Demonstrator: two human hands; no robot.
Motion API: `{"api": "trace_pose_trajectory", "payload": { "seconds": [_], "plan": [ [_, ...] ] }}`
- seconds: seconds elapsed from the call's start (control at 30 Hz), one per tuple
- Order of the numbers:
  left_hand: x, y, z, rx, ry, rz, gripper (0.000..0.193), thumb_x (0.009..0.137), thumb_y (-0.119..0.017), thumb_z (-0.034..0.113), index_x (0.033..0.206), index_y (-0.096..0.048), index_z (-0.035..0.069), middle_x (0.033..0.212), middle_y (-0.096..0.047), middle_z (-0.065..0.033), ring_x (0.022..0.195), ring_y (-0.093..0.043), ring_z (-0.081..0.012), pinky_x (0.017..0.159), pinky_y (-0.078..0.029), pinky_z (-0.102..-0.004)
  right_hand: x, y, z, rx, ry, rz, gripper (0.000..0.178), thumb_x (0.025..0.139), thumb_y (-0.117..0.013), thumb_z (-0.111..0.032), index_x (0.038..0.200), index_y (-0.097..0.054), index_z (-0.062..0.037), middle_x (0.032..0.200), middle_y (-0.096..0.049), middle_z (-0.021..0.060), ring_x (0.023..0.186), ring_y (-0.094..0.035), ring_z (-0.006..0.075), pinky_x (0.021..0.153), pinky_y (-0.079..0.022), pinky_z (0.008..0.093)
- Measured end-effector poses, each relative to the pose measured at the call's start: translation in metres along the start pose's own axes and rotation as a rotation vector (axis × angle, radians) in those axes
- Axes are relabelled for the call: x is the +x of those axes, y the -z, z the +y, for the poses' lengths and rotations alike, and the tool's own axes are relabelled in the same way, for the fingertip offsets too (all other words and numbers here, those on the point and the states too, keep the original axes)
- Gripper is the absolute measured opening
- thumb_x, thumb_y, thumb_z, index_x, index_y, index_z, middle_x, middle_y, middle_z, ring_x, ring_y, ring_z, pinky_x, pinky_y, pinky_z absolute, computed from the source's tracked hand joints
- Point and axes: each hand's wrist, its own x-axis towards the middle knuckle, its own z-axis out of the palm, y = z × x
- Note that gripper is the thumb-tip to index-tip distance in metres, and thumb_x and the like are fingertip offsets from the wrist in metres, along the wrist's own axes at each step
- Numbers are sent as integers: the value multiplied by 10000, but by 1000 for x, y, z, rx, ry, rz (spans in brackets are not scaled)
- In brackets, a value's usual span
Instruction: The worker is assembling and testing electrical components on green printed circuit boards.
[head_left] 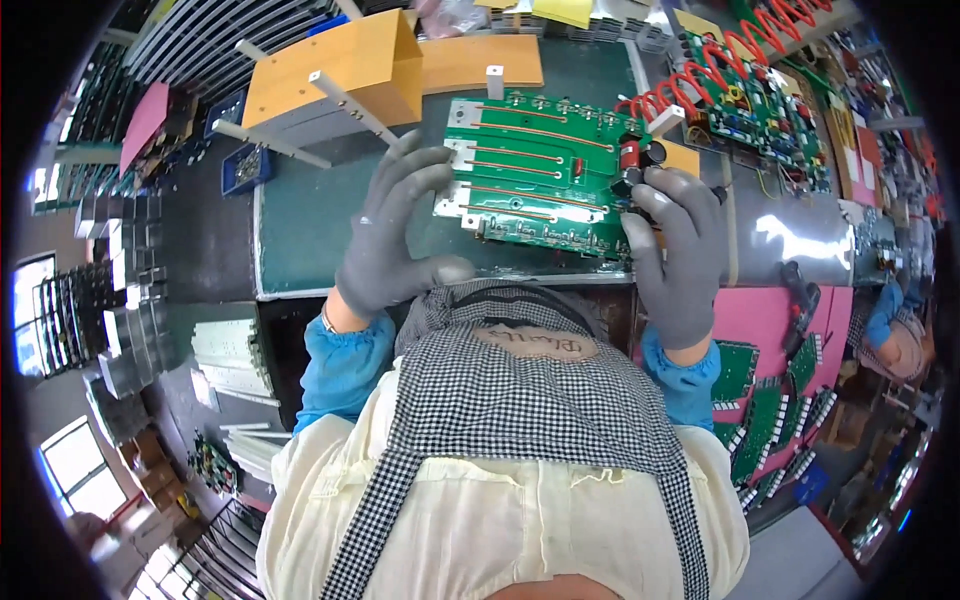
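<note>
A green circuit board point(540, 170) with long red wires and white end blocks lies on the green-topped bench in front of me. At its left end my left hand point(395, 240), in a grey glove, is open with fingers spread; its fingertips come close to the white blocks, and whether they touch cannot be told. My right hand point(682, 245), also gloved, curls thumb and fingers round the board's right end, beside black cylindrical components point(652, 153). The palm side and the exact grip are hidden. A dark knob-like end point(719, 193) shows beside the right fingers.
Orange card boxes point(340, 75) stand behind the board, with white posts point(350, 105) near them. A coiled red hose point(690, 75) hangs at the back right above another populated board point(770, 125). Several green boards point(757, 425) and a dark hand tool point(800, 300) lie on a pink sheet at right.
</note>
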Motion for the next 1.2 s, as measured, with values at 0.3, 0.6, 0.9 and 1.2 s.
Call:
{"api": "trace_pose_trajectory", "payload": {
  "seconds": [0.3, 0.6, 0.9, 1.2],
  "plan": [
    [-31, -13, 20, 91, 172, 74, 862, 649, -820, 556, 1293, -525, 65, 1370, -517, -158, 1367, -368, -447, 1110, -333, -542, -7, -2, -2, 121, -51, 5, 296, 810, -722, -147, 1049, -637, 6, 1118, -605, 142, 1057, -565, 331, 871, -469, 424],
    [-26, -60, 42, 339, 93, 502, 790, 766, -772, 429, 1347, -451, 0, 1321, -530, -191, 1271, -462, -437, 1059, -380, -528, -8, 9, -9, 165, -8, 62, 350, 860, -692, -249, 1103, -643, 0, 1140, -592, 141, 1070, -546, 320, 905, -444, 427],
    [0, -53, 33, 591, -110, 489, 299, 841, -708, 296, 1048, -640, 91, 938, -656, -45, 921, -596, -294, 836, -458, -429, -18, 9, -5, -170, 133, -17, 215, 911, -607, -235, 1046, -676, -83, 979, -550, 108, 969, -524, 309, 859, -397, 433],
    [9, -51, 13, -63, 8, 634, 397, 977, -559, 420, 817, -656, 69, 650, -599, -33, 663, -601, -193, 609, -458, -333, -21, 7, 2, -104, 159, 4, 180, 887, -641, -250, 1003, -671, -115, 994, -567, 76, 981, -537, 298, 844, -394, 429]
  ]
}}
